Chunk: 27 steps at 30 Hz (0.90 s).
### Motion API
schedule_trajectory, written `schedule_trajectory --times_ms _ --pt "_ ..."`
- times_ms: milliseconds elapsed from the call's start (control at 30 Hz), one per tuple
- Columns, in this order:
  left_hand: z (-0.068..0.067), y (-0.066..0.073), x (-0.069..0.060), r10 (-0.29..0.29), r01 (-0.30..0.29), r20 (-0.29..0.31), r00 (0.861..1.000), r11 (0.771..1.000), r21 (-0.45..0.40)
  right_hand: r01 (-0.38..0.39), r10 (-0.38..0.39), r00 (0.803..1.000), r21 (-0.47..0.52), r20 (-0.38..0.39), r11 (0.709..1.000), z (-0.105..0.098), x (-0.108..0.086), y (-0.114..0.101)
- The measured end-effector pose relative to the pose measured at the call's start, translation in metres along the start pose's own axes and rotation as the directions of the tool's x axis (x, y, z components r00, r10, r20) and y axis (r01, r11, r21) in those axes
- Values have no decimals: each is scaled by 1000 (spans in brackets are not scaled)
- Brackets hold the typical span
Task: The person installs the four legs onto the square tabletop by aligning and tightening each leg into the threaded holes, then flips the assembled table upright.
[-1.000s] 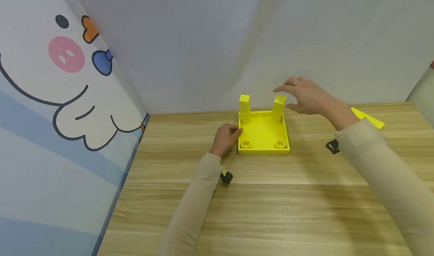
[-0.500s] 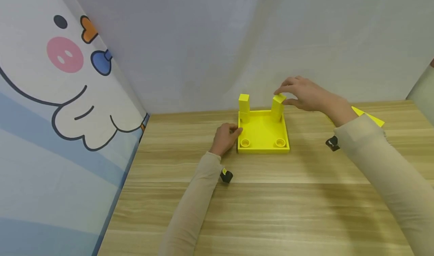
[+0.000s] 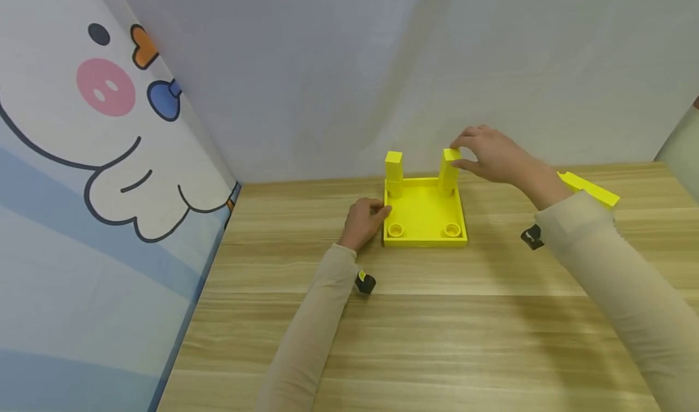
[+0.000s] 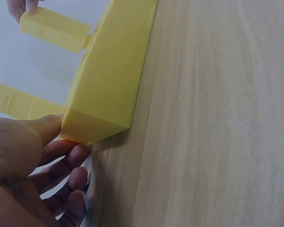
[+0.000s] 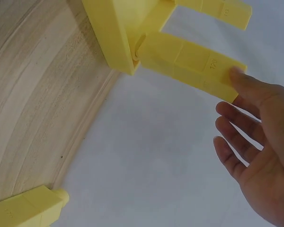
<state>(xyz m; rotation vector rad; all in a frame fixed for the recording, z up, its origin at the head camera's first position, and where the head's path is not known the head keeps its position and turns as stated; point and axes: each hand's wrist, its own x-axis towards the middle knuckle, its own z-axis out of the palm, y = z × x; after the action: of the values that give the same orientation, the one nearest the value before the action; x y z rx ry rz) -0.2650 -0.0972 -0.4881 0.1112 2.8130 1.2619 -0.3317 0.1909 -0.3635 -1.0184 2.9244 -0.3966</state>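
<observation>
A shallow yellow square tray (image 3: 425,215) lies on the wooden table, with round sockets in its two near corners. Two square yellow posts stand at its far corners. My right hand (image 3: 491,154) pinches the top of the far right post (image 5: 194,64), marked 120, between thumb and index finger, its other fingers loosely bent. In the left wrist view a narrow peg shows between this post (image 4: 54,28) and the tray. My left hand (image 3: 363,222) pinches the tray's left rim, thumb on top and fingers outside. The far left post (image 3: 394,172) is untouched.
Another yellow post (image 3: 590,189) lies at the right, partly behind the right forearm; its round peg end shows in the right wrist view. A pale wall (image 3: 327,84) rises right behind the table. A cartoon-printed panel (image 3: 109,187) stands on the left.
My right hand has closed its fingertips on the top of the far right post. That post leaned left half a second ago and now stands straighter. The left hand has stayed still.
</observation>
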Motion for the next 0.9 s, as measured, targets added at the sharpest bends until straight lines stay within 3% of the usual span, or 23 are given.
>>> schedule_trajectory --times_ms 233,600,900 --pt "1 1 0 -1 1 5 1000 1000 -5 -70 70 997 -22 -32 997 5 0 -2" --pt "2 -1 1 9 -9 -23 1000 1000 -3 -149 145 974 -6 -175 989 20 -2 -10" --pt "2 -2 1 3 -3 -16 1000 1000 -6 -184 182 963 7 -200 983 22 -5 -15"
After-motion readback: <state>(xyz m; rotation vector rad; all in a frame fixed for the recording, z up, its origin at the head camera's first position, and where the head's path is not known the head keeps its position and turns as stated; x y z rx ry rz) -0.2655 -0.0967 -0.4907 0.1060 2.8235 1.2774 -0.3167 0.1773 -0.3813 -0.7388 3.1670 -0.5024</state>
